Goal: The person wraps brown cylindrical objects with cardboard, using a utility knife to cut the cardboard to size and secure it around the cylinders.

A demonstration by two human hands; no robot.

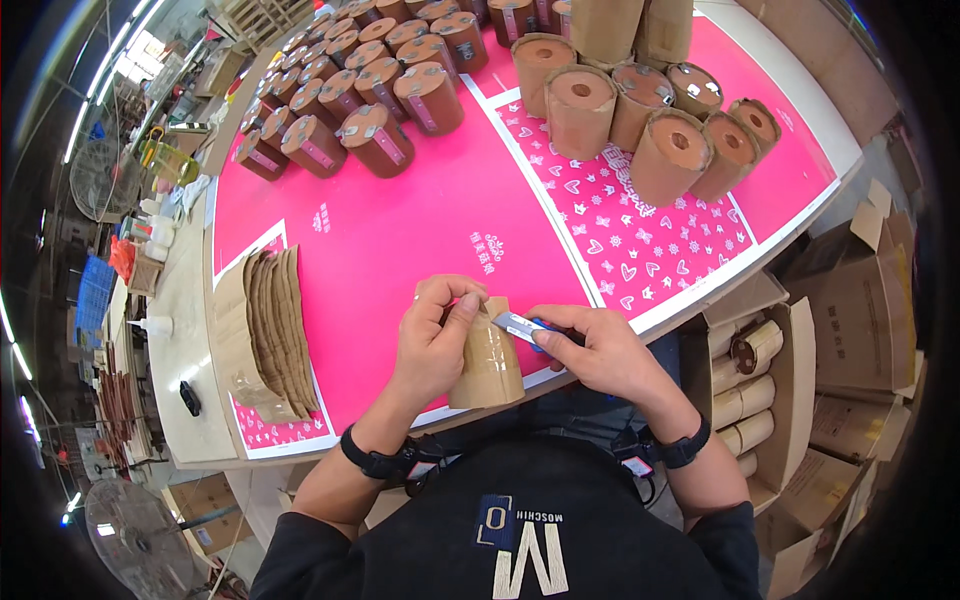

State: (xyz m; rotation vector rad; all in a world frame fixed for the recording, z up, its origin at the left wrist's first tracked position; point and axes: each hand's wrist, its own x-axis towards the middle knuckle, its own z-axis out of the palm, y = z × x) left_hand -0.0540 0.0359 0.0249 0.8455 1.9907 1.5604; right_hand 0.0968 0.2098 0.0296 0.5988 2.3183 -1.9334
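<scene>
Brown paper wrapped a small tapered tube (487,358), which stood at the near edge of a bright pink table (400,230), directly in front of the person. Their left hand (432,335) curled around the tube's left side, with thumb and fingertips pinched together at its top rim, steadying it. Immediately to the right of that hand, the right hand (600,345) was closed around a small utility knife with a blue grip (522,326), whose pale blade end pointed left and touched, or nearly touched, the top of the tube.

Judging from this, the step in hand appeared to be trimming or slitting the paper wrap at the tube's upper end. The next move would seem to call for a short, controlled draw of the blade along the rim, kept away from the left fingertips, which sat very close to the cutting edge.

Left of the left hand, a fanned stack of curved brown paper sheets (268,335) lay flat on the pink surface. Beyond both hands, well apart from them, stood two groups: dark brown cylinders with metallic labels (350,100) to the far left, and lighter tan paper-capped rolls (640,110) to the far right. Below and right of the right hand, an open cardboard box (800,380) held more rolls lying on their sides.
</scene>
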